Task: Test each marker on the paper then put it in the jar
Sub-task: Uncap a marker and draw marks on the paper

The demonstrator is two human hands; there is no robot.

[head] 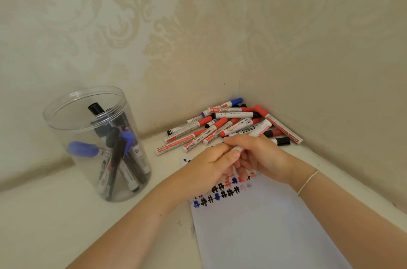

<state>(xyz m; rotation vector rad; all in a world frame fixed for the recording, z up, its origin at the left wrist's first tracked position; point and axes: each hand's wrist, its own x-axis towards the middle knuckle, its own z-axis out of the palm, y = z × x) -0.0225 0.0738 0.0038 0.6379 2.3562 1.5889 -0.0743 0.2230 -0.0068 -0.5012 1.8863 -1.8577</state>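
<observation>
Head view: both hands, left hand [211, 163] and right hand [257, 156], grip one marker [255, 133] above the paper [264, 224], probably uncapping it for testing.

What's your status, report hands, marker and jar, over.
Both hands, left hand and right hand, grip one marker above the paper. Jar open at left, part filled. Untested pile behind; nothing blocking.
</observation>
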